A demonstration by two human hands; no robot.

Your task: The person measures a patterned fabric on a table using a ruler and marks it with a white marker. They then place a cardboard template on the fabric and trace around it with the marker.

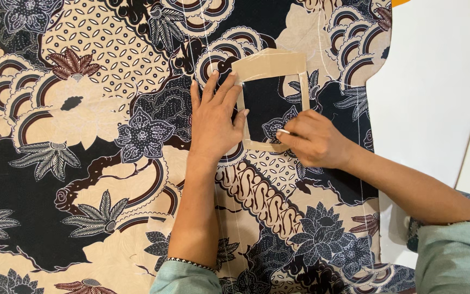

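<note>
now i see left hand flat, fingers spread, pressing the tan cardboard frame template onto the patterned fabric | right hand pinched shut on white chalk at the frame's near edge | white paper far right

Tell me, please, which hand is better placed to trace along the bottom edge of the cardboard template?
Probably the right hand: it pinches the white chalk at that edge, while the left hand lies flat on the cardboard template.
</note>
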